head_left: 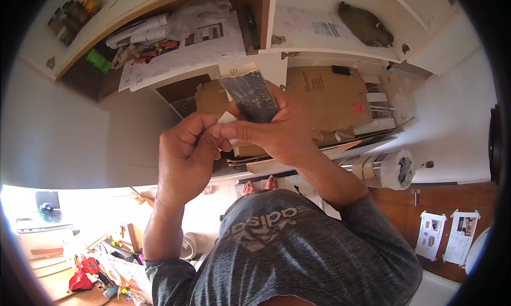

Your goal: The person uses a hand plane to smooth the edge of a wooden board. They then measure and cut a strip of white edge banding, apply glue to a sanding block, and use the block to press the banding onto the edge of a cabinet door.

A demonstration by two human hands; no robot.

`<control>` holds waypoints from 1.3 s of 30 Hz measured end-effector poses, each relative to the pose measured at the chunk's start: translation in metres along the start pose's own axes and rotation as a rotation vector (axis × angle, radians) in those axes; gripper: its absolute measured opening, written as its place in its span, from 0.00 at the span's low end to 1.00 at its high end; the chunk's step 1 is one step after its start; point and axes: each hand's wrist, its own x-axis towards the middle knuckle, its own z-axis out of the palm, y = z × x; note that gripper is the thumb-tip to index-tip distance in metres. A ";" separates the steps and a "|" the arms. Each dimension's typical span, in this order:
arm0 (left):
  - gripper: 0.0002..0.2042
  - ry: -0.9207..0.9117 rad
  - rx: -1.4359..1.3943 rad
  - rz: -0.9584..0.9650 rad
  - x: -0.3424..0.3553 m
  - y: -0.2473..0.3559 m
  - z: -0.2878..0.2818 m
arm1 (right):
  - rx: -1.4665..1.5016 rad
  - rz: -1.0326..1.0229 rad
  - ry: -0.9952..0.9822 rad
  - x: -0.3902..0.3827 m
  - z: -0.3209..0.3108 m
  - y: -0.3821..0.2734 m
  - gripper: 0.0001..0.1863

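In front of my chest both hands are raised and meet at the fingertips. My right hand [285, 133] grips a flat, dark grey rectangular piece [249, 96] with a worn, white-speckled face and a pale far edge. The right thumb reaches left to my other fingertips. My left hand [186, 151] is closed in a pinch on a small white strip [227, 117], which sticks up between the two hands just left of the dark piece. Its lower part is mostly hidden by fingers.
Beyond my hands, an open cabinet shelf [159, 85] holds papers, marker-like sticks and plastic wrap. A green cloth bundle [364, 25] lies in the right compartment. Brown cardboard [319, 101] lies below it. At right stands a plastic-covered roll [396, 169]; clutter with a red bag [82, 274] is lower left.
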 end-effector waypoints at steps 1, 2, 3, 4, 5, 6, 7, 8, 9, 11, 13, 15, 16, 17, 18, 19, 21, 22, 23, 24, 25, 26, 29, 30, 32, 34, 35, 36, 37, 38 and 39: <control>0.09 -0.002 0.028 -0.017 -0.001 0.000 -0.001 | 0.026 0.013 0.006 0.000 0.001 0.003 0.17; 0.09 0.001 0.055 -0.032 -0.001 -0.001 -0.002 | 0.083 0.063 -0.037 0.002 -0.003 0.005 0.17; 0.09 0.003 0.083 -0.046 -0.002 -0.001 -0.003 | 0.141 0.114 -0.080 0.004 -0.010 0.007 0.18; 0.09 0.006 0.053 -0.044 -0.002 -0.002 -0.002 | 0.198 0.165 -0.124 0.007 -0.015 0.009 0.19; 0.10 0.011 0.025 -0.044 -0.002 -0.005 0.000 | 0.245 0.176 -0.114 0.008 -0.015 0.010 0.19; 0.10 0.017 -0.003 -0.045 -0.002 -0.007 0.001 | 0.292 0.188 -0.104 0.009 -0.015 0.011 0.19; 0.10 0.022 -0.025 -0.051 -0.002 -0.010 0.002 | 0.339 0.200 -0.094 0.011 -0.015 0.013 0.20; 0.10 0.027 -0.043 -0.052 -0.001 -0.012 0.003 | 0.384 0.212 -0.075 0.015 -0.018 0.014 0.20; 0.10 0.032 -0.062 -0.054 -0.001 -0.014 0.003 | 0.429 0.224 -0.056 0.020 -0.024 0.016 0.20; 0.10 0.074 -0.041 -0.035 -0.003 -0.019 0.003 | 0.401 0.202 -0.008 0.024 -0.029 0.017 0.20; 0.10 0.098 -0.049 -0.013 -0.005 -0.025 0.003 | 0.254 0.134 0.049 0.025 -0.028 0.014 0.20; 0.11 0.107 -0.091 0.007 -0.006 -0.030 0.003 | 0.107 0.117 -0.051 0.018 -0.019 0.004 0.20; 0.10 0.105 -0.088 -0.004 -0.007 -0.029 0.004 | 0.034 0.108 -0.100 0.014 -0.015 0.002 0.20; 0.09 0.100 -0.088 -0.014 -0.008 -0.027 0.007 | -0.029 0.079 -0.130 0.012 -0.013 0.004 0.20; 0.09 0.095 -0.088 -0.024 -0.009 -0.026 0.008 | -0.092 0.050 -0.160 0.011 -0.012 0.008 0.19; 0.09 0.096 -0.073 -0.030 -0.009 -0.027 0.008 | -0.156 0.021 -0.190 0.010 -0.011 0.012 0.19; 0.09 0.104 -0.042 -0.040 -0.009 -0.031 0.008 | -0.123 0.065 -0.223 0.015 -0.014 0.018 0.17; 0.09 0.110 -0.046 -0.037 -0.009 -0.033 0.009 | -0.106 0.087 -0.239 0.017 -0.014 0.019 0.16; 0.09 0.120 -0.048 -0.034 -0.010 -0.035 0.008 | -0.012 0.140 -0.224 0.018 -0.012 0.021 0.16; 0.09 0.130 -0.049 -0.030 -0.011 -0.038 0.008 | 0.082 0.192 -0.209 0.018 -0.010 0.021 0.16; 0.09 0.150 -0.064 -0.027 -0.011 -0.040 0.010 | 0.175 0.244 -0.193 0.019 -0.008 0.021 0.15; 0.10 0.170 -0.078 -0.024 -0.012 -0.043 0.012 | 0.183 0.258 -0.194 0.020 -0.007 0.019 0.16; 0.10 0.172 -0.116 -0.041 -0.015 -0.045 0.010 | 0.101 0.232 -0.219 0.022 -0.006 0.018 0.18; 0.10 0.165 -0.129 -0.050 -0.016 -0.046 0.009 | 0.004 0.177 -0.242 0.022 -0.009 0.021 0.20; 0.10 0.184 -0.146 -0.083 -0.013 -0.048 0.005 | -0.187 -0.046 -0.260 0.021 -0.012 0.025 0.22; 0.10 0.189 -0.131 -0.134 -0.008 -0.047 0.000 | -0.363 -0.302 -0.273 0.016 -0.014 0.029 0.25; 0.10 0.182 -0.104 -0.168 -0.006 -0.043 -0.002 | -0.444 -0.392 -0.282 0.013 -0.016 0.031 0.26; 0.10 0.175 -0.077 -0.202 -0.004 -0.041 -0.005 | -0.519 -0.401 -0.314 0.010 -0.022 0.038 0.27; 0.10 0.167 -0.108 -0.231 -0.003 -0.041 -0.008 | -0.595 -0.409 -0.346 0.009 -0.026 0.042 0.28; 0.10 0.156 -0.138 -0.261 -0.003 -0.041 -0.010 | -0.618 -0.415 -0.352 0.009 -0.026 0.043 0.28; 0.10 0.144 -0.170 -0.290 -0.002 -0.041 -0.011 | -0.642 -0.420 -0.358 0.009 -0.027 0.044 0.29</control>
